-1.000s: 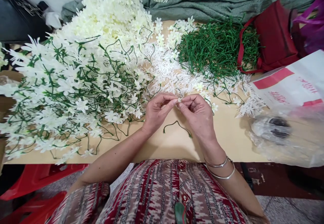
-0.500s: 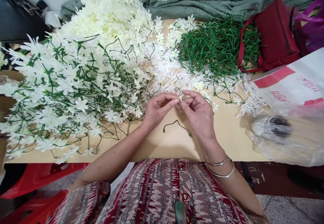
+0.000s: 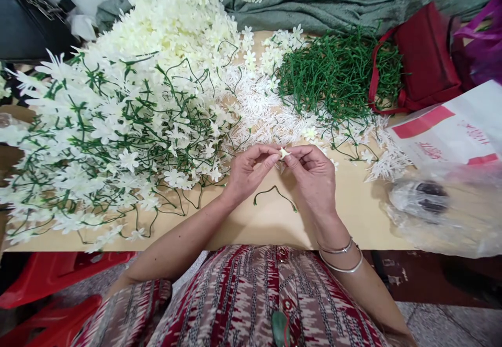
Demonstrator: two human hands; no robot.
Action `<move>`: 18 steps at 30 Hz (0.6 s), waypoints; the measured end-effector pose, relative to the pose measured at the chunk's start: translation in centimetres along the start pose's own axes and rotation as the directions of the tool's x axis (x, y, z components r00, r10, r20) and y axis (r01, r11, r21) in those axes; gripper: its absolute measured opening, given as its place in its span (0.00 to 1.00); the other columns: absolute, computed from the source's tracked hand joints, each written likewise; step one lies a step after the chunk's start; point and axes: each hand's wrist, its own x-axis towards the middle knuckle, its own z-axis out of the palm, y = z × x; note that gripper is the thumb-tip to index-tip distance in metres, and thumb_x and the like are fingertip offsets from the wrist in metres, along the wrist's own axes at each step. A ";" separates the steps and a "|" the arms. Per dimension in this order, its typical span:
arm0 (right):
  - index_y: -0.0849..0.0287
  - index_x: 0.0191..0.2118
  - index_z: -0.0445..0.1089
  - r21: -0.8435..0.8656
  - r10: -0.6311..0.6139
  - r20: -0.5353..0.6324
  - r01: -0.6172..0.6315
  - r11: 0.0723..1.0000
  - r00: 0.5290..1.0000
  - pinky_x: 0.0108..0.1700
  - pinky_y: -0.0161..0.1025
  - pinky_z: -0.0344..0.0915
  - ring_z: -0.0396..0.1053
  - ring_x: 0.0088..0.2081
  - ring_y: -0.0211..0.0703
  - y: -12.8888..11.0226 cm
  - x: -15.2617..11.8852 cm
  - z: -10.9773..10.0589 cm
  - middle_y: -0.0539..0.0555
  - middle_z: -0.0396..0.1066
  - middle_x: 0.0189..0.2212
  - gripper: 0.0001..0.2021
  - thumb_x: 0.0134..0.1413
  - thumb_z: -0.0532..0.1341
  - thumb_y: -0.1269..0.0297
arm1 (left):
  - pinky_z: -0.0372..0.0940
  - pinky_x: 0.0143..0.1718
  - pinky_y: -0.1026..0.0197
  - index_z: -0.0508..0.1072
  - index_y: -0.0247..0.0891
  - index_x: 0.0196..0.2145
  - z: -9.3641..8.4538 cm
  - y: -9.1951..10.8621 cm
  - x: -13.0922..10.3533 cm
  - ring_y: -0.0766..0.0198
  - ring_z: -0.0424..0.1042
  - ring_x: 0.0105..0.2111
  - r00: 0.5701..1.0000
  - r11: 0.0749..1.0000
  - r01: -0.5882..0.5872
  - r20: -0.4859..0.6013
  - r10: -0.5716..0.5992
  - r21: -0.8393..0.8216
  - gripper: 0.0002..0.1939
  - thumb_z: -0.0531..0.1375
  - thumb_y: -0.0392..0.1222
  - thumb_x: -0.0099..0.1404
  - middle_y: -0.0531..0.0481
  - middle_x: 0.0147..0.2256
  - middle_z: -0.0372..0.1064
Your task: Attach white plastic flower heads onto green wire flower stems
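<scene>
Between the fingertips of both hands is a small white artificial flower (image 3: 284, 153). My left hand (image 3: 253, 171) pinches it from the left with thumb and forefinger. From the right, the thumb and forefinger of my right hand (image 3: 314, 174) close on it too. Any thin piece inside the flower is hidden by the fingers. A bent green plastic stem (image 3: 275, 189) lies on the table just below the hands. Beyond the fingertips spreads a layer of thin white stamen-like pieces (image 3: 261, 114).
Assembled white flowers on green stems (image 3: 113, 143) heap up at left, with loose blossoms (image 3: 172, 22) behind. Green stems (image 3: 337, 72) are piled at back right beside a red bag (image 3: 427, 56). A printed plastic bag (image 3: 451, 132) and a clear bag (image 3: 463, 211) lie at right.
The white flower now shows more plainly between the fingertips. My right hand has turned slightly, and its forefinger has come down level beside the flower. The stem on the table stays put.
</scene>
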 end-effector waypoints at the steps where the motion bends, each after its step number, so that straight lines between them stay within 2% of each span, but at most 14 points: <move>1: 0.53 0.36 0.77 0.009 0.010 -0.004 -0.010 1.000 1.000 0.38 0.41 0.71 0.71 0.32 0.39 0.1 0.0 -0.1 0.48 0.76 0.30 0.10 0.55 0.73 0.55 | 0.73 0.56 0.53 0.79 0.41 0.42 0.0 0.1 0.0 0.59 0.80 0.50 1.000 1.000 -0.006 -0.007 0.006 -0.006 0.12 0.67 0.52 0.71 0.44 0.48 0.81; 5: 0.52 0.35 0.77 0.033 0.007 -0.006 -0.007 0.999 1.000 0.37 0.41 0.70 0.71 0.31 0.38 0.4 0.1 -0.3 0.47 0.75 0.28 0.08 0.55 0.73 0.57 | 0.74 0.54 0.54 0.79 0.41 0.44 0.1 0.2 -0.1 0.60 0.79 0.49 0.998 0.999 -0.044 -0.052 0.045 0.019 0.09 0.66 0.48 0.72 0.44 0.47 0.80; 8: 0.51 0.36 0.76 0.021 -0.087 -0.044 0.088 0.996 0.995 0.47 0.45 0.73 0.75 0.40 0.41 0.6 0.4 -0.5 0.49 0.78 0.36 0.06 0.57 0.72 0.58 | 0.74 0.51 0.56 0.79 0.40 0.44 0.1 0.3 -0.2 0.62 0.79 0.45 0.987 0.989 -0.103 -0.112 0.115 0.102 0.08 0.63 0.46 0.74 0.44 0.46 0.79; 10: 0.50 0.36 0.73 0.036 -0.151 -0.083 0.155 0.987 0.985 0.56 0.49 0.72 0.76 0.48 0.44 0.7 0.7 -0.8 0.50 0.78 0.43 0.07 0.58 0.71 0.57 | 0.74 0.48 0.56 0.79 0.41 0.45 0.1 0.5 -0.3 0.62 0.79 0.43 0.974 0.960 -0.187 -0.085 0.208 0.211 0.07 0.62 0.43 0.75 0.44 0.44 0.80; 11: 0.50 0.37 0.71 0.048 -0.175 -0.106 0.181 0.982 0.979 0.58 0.51 0.71 0.77 0.50 0.44 0.7 0.9 -1.0 0.50 0.78 0.44 0.08 0.59 0.70 0.57 | 0.74 0.47 0.56 0.79 0.41 0.45 0.1 0.7 -0.3 0.62 0.79 0.43 0.964 0.933 -0.249 -0.022 0.264 0.260 0.06 0.62 0.42 0.74 0.45 0.43 0.80; 13: 0.50 0.38 0.69 0.047 -0.206 -0.165 0.216 0.975 0.965 0.58 0.53 0.71 0.78 0.48 0.45 0.8 1.1 -1.5 0.50 0.78 0.43 0.09 0.61 0.69 0.56 | 0.74 0.48 0.56 0.79 0.42 0.46 0.1 0.9 -0.4 0.61 0.80 0.44 0.920 0.872 -0.385 0.196 0.339 0.301 0.06 0.63 0.39 0.73 0.45 0.42 0.81; 14: 0.50 0.38 0.69 0.024 -0.218 -0.199 0.227 0.974 0.955 0.57 0.53 0.72 0.78 0.46 0.45 0.8 1.3 -1.8 0.51 0.78 0.41 0.09 0.61 0.69 0.56 | 0.74 0.48 0.56 0.79 0.42 0.46 0.1 1.0 -0.4 0.61 0.80 0.45 0.879 0.848 -0.442 0.329 0.345 0.292 0.06 0.63 0.39 0.73 0.45 0.43 0.82; 16: 0.50 0.38 0.69 -0.064 -0.244 -0.263 0.235 0.970 0.933 0.52 0.53 0.73 0.78 0.42 0.47 0.9 1.5 -2.4 0.52 0.77 0.38 0.10 0.61 0.69 0.55 | 0.72 0.52 0.53 0.79 0.43 0.48 0.2 1.1 -0.6 0.58 0.80 0.47 0.767 0.812 -0.513 0.574 0.288 0.278 0.08 0.63 0.43 0.73 0.44 0.46 0.82; 18: 0.50 0.38 0.68 -0.159 -0.272 -0.296 0.234 0.959 0.916 0.46 0.52 0.73 0.77 0.39 0.49 1.1 1.6 -2.8 0.53 0.76 0.35 0.11 0.61 0.69 0.53 | 0.68 0.54 0.51 0.80 0.45 0.48 0.2 1.0 -0.8 0.55 0.78 0.50 0.671 0.773 -0.554 0.715 0.195 0.310 0.11 0.65 0.49 0.72 0.45 0.50 0.81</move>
